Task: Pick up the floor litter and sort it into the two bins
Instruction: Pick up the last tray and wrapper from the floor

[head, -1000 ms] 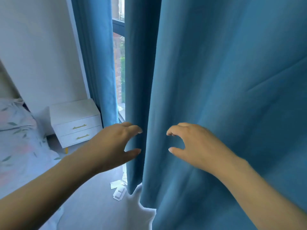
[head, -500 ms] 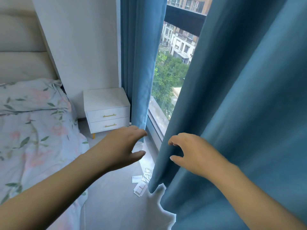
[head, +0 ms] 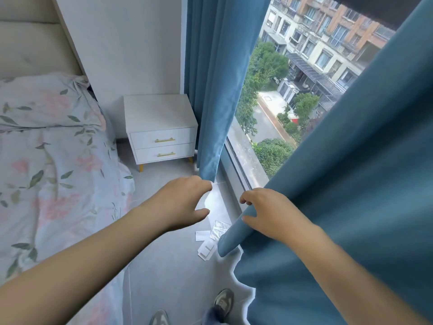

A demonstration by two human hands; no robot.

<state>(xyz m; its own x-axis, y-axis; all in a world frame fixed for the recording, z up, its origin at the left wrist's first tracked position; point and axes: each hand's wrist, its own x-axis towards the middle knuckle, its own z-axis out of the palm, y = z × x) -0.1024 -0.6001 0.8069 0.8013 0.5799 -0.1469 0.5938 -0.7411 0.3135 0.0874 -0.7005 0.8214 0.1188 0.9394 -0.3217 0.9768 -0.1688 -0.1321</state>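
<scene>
Litter lies on the grey floor by the window: a white paper slip (head: 202, 236), a crinkled silvery wrapper (head: 219, 228) and a flattened white carton (head: 206, 250), partly hidden behind the hem of the right blue curtain (head: 351, 184). My right hand (head: 267, 212) grips that curtain's edge and holds it aside, just above the litter. My left hand (head: 185, 202) hovers with fingers apart and nothing in it, close below the hem of the left blue curtain (head: 210, 113). No bin is in view.
A bed with a floral cover (head: 54, 172) fills the left side. A white two-drawer nightstand (head: 161, 127) stands against the wall behind the narrow floor strip. The window sill (head: 234, 184) runs on the right. My shoes (head: 222, 301) show at the bottom.
The two curtains have parted, uncovering the window and the street outside. The view has tipped down and left, so more of the bed, the nightstand, the floor and my shoes show.
</scene>
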